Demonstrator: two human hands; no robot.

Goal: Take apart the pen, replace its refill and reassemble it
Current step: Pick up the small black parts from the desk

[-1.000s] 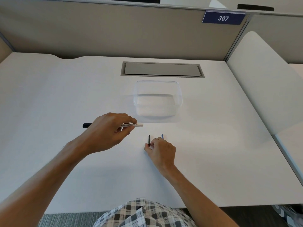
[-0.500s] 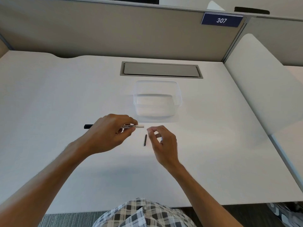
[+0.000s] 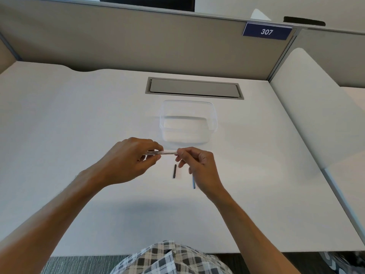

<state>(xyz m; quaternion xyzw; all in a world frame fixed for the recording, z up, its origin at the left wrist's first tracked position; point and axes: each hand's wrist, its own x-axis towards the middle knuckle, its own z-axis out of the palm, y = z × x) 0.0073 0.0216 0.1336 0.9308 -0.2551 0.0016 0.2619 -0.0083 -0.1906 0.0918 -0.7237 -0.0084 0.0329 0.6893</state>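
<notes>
My left hand (image 3: 128,161) grips a slim pen (image 3: 167,152) with a clear, whitish barrel and holds it level above the desk. Only the pen's right part shows past the fingers. My right hand (image 3: 199,165) pinches the pen's right end between thumb and forefinger. A short black pen piece (image 3: 174,171) lies on the desk just below the two hands. A thin blue piece (image 3: 194,183) shows beside my right wrist, its upper part hidden by the hand.
A clear plastic box (image 3: 188,121) stands on the white desk (image 3: 79,119) just beyond the hands. Behind it is a grey cable hatch (image 3: 194,89). Beige partitions close the back, and a white panel (image 3: 316,107) rises on the right.
My right hand has risen from the desk and closed on the pen's right end. The blue piece now shows beside my wrist. The pen's black left end has gone out of sight behind my left hand.
</notes>
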